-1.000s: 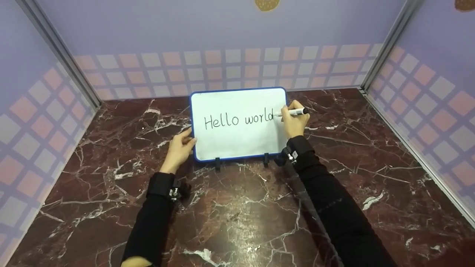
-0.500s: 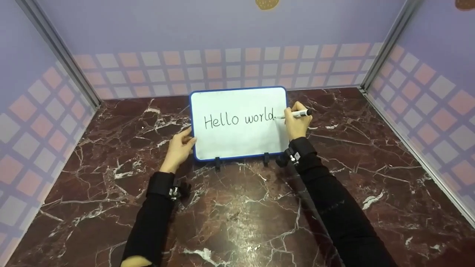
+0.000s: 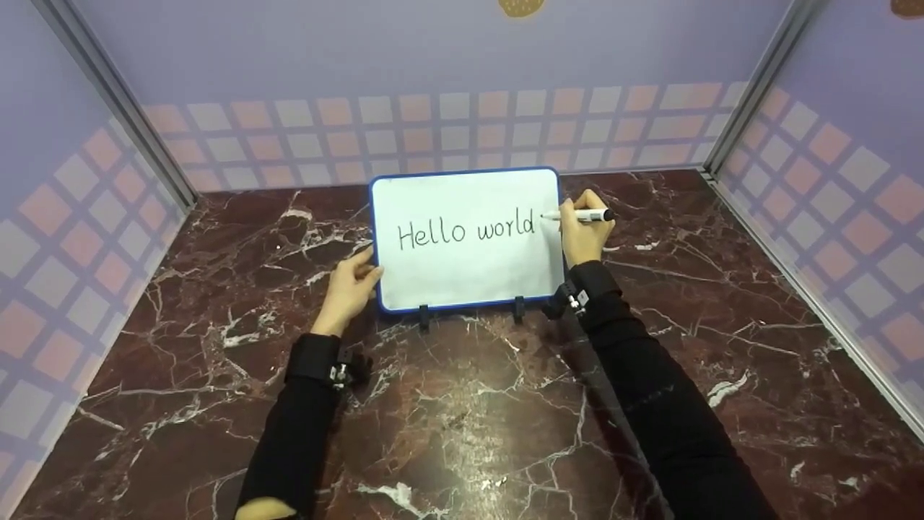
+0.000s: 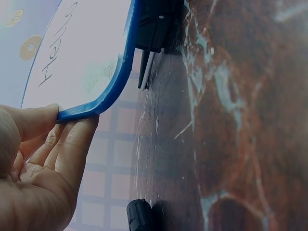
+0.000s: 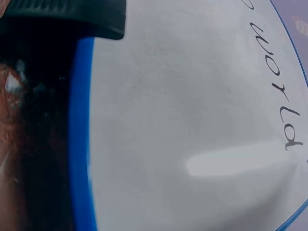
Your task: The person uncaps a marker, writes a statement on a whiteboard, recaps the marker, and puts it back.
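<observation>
A small whiteboard (image 3: 462, 278) with a blue frame stands propped up, the words "Hello world" (image 3: 465, 231) handwritten across it in black. At its left edge, my left hand (image 3: 350, 292) grips the frame; in the left wrist view the thumb lies on the front and the fingers reach behind. My right hand (image 3: 585, 231) pinches a white marker (image 3: 592, 215) with a black end, beside the board's right edge. The marker's tip points left onto the white surface, just right of the "d". In the right wrist view the hand and marker are out of sight.
Two black stand feet (image 3: 424, 318) hold the board's lower edge. The table (image 3: 462, 419) is dark red marble pattern, with purple checked walls (image 3: 433, 65) behind and at both sides. A black ridged cylinder (image 4: 139, 215) shows low in the left wrist view.
My right hand has moved slightly right and up, taking the marker's tip from the foot of the "d" to higher beside it. The left hand and the board stay in place.
</observation>
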{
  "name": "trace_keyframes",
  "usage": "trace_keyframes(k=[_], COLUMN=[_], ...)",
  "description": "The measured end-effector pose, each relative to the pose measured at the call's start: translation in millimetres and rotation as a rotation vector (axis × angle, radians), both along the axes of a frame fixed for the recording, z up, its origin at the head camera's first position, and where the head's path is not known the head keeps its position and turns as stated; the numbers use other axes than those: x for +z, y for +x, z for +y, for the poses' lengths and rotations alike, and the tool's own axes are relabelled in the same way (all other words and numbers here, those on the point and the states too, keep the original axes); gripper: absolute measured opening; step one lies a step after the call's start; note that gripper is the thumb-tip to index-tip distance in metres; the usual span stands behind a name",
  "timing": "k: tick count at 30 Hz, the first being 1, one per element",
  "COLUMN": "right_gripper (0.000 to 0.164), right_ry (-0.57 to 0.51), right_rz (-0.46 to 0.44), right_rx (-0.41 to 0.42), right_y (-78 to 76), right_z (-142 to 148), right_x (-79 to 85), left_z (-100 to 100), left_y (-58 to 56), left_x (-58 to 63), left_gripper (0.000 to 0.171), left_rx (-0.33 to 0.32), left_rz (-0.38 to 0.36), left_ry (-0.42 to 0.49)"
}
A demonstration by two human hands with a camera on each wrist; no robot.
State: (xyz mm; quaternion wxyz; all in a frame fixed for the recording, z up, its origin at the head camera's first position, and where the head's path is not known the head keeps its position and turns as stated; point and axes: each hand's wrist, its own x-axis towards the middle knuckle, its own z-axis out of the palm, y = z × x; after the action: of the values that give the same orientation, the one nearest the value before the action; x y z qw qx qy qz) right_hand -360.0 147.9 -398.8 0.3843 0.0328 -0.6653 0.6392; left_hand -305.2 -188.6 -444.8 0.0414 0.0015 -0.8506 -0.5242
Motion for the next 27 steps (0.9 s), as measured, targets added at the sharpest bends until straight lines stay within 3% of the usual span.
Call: trace_keyframes(k=[6,12,21,27], right_gripper=[0.035,0.042,0.046,0.047], right_ry=[0.020,0.093,0.151,0.123], right_rz=[0.018,-0.058,-0.072,-0.059], right_rx=[-0.013,-0.054,-0.108,-0.090], right_y=[-5.0,-17.6,-17.7,-19.1], right_z=[2,9,12,9], right_x=[-5.2,-18.3,-18.9,-20.8], left_z=[1,1,0,-1], left_y=[-0.4,-0.1,-1.2,-1.1], left_x=[-1.0,-0.5,0.7,0.2], left_gripper=[0.050,0.050,0.050,0.050], left_rx=[0.003,0.014,0.015,0.010], left_rz=[0.006,0.002,0.007,0.011], left_ry=[-0.008,-0.003,-0.001,0.001])
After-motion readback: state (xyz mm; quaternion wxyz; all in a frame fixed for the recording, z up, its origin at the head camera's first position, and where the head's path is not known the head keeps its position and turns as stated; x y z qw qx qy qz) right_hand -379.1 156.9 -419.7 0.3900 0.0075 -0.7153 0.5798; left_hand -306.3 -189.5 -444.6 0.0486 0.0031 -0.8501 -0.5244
